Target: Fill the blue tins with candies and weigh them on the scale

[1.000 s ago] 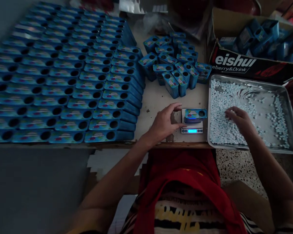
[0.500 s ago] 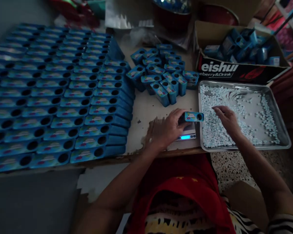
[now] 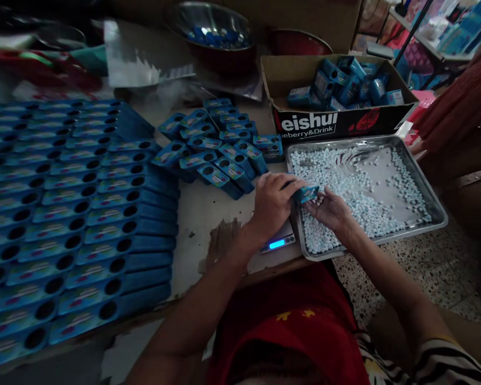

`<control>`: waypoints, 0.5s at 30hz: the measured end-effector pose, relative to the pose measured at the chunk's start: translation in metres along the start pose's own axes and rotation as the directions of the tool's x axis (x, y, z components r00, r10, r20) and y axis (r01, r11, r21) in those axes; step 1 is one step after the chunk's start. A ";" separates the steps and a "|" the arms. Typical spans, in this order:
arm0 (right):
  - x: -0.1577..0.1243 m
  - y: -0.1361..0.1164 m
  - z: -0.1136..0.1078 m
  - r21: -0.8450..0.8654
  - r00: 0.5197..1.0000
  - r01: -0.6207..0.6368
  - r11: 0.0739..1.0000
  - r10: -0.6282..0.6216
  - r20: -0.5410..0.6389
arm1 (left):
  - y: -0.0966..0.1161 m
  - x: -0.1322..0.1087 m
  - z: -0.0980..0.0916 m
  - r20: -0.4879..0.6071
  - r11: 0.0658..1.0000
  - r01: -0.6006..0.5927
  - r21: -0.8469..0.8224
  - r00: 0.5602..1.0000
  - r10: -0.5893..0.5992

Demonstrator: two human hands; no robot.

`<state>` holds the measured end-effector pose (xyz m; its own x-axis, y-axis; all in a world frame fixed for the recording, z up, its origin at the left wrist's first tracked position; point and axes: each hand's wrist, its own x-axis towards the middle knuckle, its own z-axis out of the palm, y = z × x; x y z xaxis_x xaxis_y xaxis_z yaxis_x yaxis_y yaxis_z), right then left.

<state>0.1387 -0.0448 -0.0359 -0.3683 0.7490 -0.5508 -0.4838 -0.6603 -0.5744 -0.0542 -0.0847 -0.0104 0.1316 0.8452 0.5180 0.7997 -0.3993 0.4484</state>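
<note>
The left hand (image 3: 273,197), at the centre of the frame, has its fingers closed around a blue box (image 3: 308,194); its thumb is hidden. The box slants rightward, its far end protruding past those fingertips and meeting the fingers of the right hand (image 3: 332,211). That hand lies palm up, loosely cupped, thumb apart, with a few pellets (image 3: 324,235) by its fingers.

The step looks like tipping pellets between box and palm; whether they go in or out, I cannot tell. The next move seems to call for a steady tilt, the palm kept close beneath the box's end.

Under the right hand, right of centre, is the pellet-strewn tray (image 3: 388,193). A lit scale (image 3: 278,244) sits below the left hand; boxes in rows (image 3: 104,215) fill the left of the frame.
</note>
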 end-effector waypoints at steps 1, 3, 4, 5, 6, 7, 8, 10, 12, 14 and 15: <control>-0.001 -0.002 0.001 0.035 0.999 -0.035 0.999 0.036 -0.008 | -0.003 -0.001 -0.001 -0.015 0.996 0.048 -0.075 0.999 -0.050; -0.004 -0.007 0.002 0.055 0.997 -0.075 0.996 0.076 -0.012 | -0.010 -0.007 -0.005 -0.048 0.954 0.156 -0.255 0.984 -0.173; -0.006 -0.009 0.002 0.046 0.996 -0.084 0.995 0.085 -0.009 | -0.014 -0.012 -0.008 -0.061 0.913 0.213 -0.348 0.966 -0.249; -0.008 -0.012 0.001 0.009 0.997 -0.074 0.997 0.074 -0.003 | -0.018 -0.019 -0.011 -0.067 0.858 0.271 -0.436 0.941 -0.332; -0.011 -0.015 0.001 -0.061 0.999 -0.044 0.997 0.044 0.006 | -0.021 -0.028 -0.014 -0.061 0.791 0.328 -0.516 0.907 -0.416; -0.015 -0.019 0.000 -0.158 1.000 0.001 0.987 0.001 0.017 | -0.024 -0.039 -0.016 -0.043 0.716 0.382 -0.584 0.866 -0.497; -0.020 -0.025 0.000 -0.286 0.998 0.060 0.956 -0.052 0.033 | -0.026 -0.050 -0.018 -0.015 0.637 0.429 -0.641 0.822 -0.569; -0.030 -0.037 -0.001 -0.612 0.977 0.200 0.765 -0.201 0.067 | -0.028 -0.072 -0.021 0.059 0.490 0.501 -0.714 0.740 -0.670; -0.039 -0.052 -0.003 -0.886 0.902 0.292 0.360 -0.411 0.130 | -0.026 -0.091 -0.022 0.130 0.387 0.555 -0.736 0.678 -0.723; -0.044 -0.063 -0.007 -0.962 0.797 0.270 -0.030 -0.554 0.241 | -0.020 -0.102 -0.022 0.172 0.348 0.601 -0.720 0.640 -0.749; -0.045 -0.067 -0.010 -0.958 0.773 0.254 -0.134 -0.568 0.285 | -0.017 -0.104 -0.022 0.179 0.353 0.619 -0.702 0.632 -0.754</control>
<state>0.1956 -0.0350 0.0212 -0.2358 0.9691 0.0728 0.7319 0.2264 -0.6427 -0.0948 -0.1738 -0.0563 -0.4149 0.8989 -0.1406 -0.0479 0.1328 0.9900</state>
